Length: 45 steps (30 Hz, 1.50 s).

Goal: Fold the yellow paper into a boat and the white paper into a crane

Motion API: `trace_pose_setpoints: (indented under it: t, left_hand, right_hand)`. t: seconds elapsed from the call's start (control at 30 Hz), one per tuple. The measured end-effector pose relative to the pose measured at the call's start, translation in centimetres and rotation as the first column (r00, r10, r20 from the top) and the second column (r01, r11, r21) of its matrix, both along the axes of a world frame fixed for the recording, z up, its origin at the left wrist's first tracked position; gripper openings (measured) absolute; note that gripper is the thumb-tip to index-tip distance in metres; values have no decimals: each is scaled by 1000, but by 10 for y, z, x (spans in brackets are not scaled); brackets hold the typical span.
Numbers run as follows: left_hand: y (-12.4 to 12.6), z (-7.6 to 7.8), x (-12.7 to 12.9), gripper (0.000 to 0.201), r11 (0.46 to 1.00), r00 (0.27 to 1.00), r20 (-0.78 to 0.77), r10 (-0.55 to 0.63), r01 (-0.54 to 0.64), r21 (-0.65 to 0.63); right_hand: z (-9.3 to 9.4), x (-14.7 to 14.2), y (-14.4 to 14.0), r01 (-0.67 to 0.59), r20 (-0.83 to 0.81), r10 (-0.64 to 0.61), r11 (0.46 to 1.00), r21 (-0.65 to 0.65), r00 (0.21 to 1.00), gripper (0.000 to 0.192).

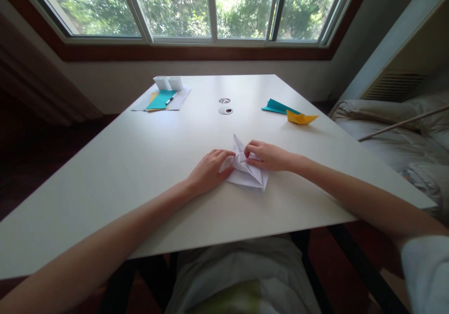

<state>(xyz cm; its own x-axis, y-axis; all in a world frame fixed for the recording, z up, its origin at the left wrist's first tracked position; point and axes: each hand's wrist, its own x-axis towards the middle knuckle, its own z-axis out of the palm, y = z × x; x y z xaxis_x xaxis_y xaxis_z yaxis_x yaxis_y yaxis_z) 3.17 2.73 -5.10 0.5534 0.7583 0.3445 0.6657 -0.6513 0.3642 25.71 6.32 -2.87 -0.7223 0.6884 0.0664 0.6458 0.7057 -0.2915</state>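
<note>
My two hands, left hand and right hand, pinch one white folded paper at the middle of the white table. One yellow paper boat and one teal folded paper lie far right, under the window.

No readable text, labels, nos. or signs anywhere – papers & table all blank

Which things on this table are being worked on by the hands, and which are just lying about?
In hand:
white folded paper, pressed by the left hand and pinched by the right hand

Lying about:
yellow paper boat
teal folded paper
sheets of paper with a pen
two white cups
two round table holes
</note>
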Motion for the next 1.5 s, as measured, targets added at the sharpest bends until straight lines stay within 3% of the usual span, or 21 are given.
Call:
trace_pose_setpoints:
  t: [0.17,0.47,0.7,0.97,1.33,1.5]
  left_hand:
    - [-2,2,1,16,995,996,-71,-51,57,83]
    - [-5,1,-1,21,981,982,-112,-154,166,103]
    - [-4,1,-1,23,977,975,-140,-175,189,94]
    - [-5,2,0,23,974,967,-176,-186,205,96]
    - [-12,16,-4,24,960,899,-367,-237,276,55]
    - [-13,19,-3,22,960,894,-396,-210,266,92]
  right_hand:
    - [-2,10,-12,-65,-79,69,996,60,994,20]
    - [-7,16,-15,-156,-159,175,980,122,972,20]
    - [-6,14,-21,-307,-239,293,952,-21,926,23]
    - [-5,18,-20,-361,-280,338,932,-36,899,17]
    - [-2,19,-25,-365,-218,351,931,-27,911,19]
    - [-2,19,-28,-414,-119,418,908,64,900,24]
